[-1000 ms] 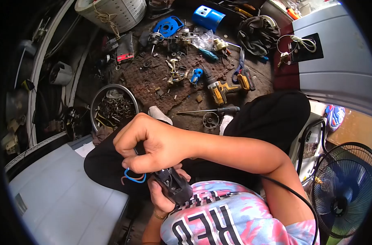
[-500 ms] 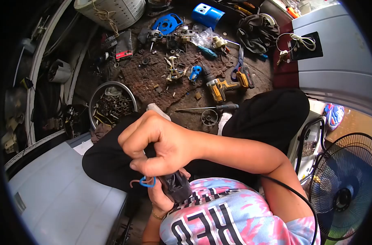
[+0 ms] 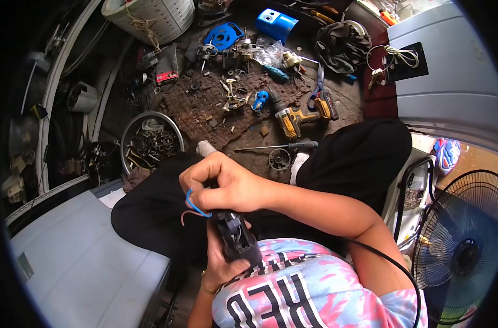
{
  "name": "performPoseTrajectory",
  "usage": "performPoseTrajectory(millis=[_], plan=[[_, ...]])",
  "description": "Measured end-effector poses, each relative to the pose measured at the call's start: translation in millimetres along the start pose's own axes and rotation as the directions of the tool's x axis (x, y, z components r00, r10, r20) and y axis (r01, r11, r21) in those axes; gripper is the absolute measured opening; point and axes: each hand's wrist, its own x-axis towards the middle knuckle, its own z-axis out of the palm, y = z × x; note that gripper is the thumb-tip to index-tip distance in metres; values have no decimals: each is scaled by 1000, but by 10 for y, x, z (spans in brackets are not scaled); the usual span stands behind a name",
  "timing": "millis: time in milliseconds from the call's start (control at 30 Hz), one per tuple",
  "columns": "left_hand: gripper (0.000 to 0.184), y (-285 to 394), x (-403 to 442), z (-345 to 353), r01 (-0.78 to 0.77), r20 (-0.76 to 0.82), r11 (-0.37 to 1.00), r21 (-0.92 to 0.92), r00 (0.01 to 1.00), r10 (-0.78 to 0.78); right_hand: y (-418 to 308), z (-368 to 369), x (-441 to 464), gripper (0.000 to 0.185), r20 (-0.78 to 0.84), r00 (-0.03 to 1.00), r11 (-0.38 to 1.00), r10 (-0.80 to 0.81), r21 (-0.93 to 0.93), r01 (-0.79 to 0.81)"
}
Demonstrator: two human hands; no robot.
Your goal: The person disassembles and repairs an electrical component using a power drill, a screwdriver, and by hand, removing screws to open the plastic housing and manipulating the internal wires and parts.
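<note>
My left hand grips a black plastic housing close to my shirt, with its thumb across the lower end. The housing's near side is open and shows a cavity with parts inside, too small to name. Over the upper end curls my right hand, its fingers wrapped round that end, which they mostly hide. A blue wire and a brown wire stick out to the left beside my right thumb. A black cable passes behind my right forearm; where it ends is hidden.
On the floor ahead lie a yellow cordless drill, a screwdriver, scissors and loose motor parts. A metal bowl of small hardware stands left. A fan is at right, a grey panel at left.
Both hands and the housing have moved slightly up and right. The housing's open side shows more, and the blue wire now stands higher across the right fingers. My left thumb now lies over the lower end.
</note>
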Motion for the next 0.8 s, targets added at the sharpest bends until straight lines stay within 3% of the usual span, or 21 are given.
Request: performPoseTrajectory(millis=[33, 167, 333, 433, 533, 667, 700, 800], plan=[[96, 31, -32, 13, -10, -1, 1000, 18, 1000, 10, -69, 9, -19, 31, 3, 1000, 994, -29, -105, 29], [91, 9, -118, 12, -33, -53, 999, 12, 998, 33, -72, 44, -19, 28, 15, 996, 991, -86, -101, 87], [84, -80, -128, -63, -139, -79, 990, -25, 987, 136, -209, 108, -58, 26, -74, 996, 999, -39, 9, 39], [77, -76, -78, 87, -222, -210, 975, 29, 952, 223, -217, 116, -87, 27, -96, 995, 1000, -21, 20, 23], [70, -126, -74, 122, -241, -270, 964, -112, 941, 204, -156, 114, -106, 27, -86, 993, 997, -76, -36, 73], [65, -182, -68, 153, -269, -302, 955, -127, 927, 222, -120, 107, -172, 28, -115, 989, 995, -91, -61, 85], [64, -179, -65, 173, -271, -304, 955, -121, 926, 224, -168, 142, -192, 28, -157, 987, 998, -25, 52, 33], [62, -136, -33, 224, -283, -305, 952, -116, 922, 237, -157, 115, -225, 29, -166, 983, 996, -79, -51, 71]])
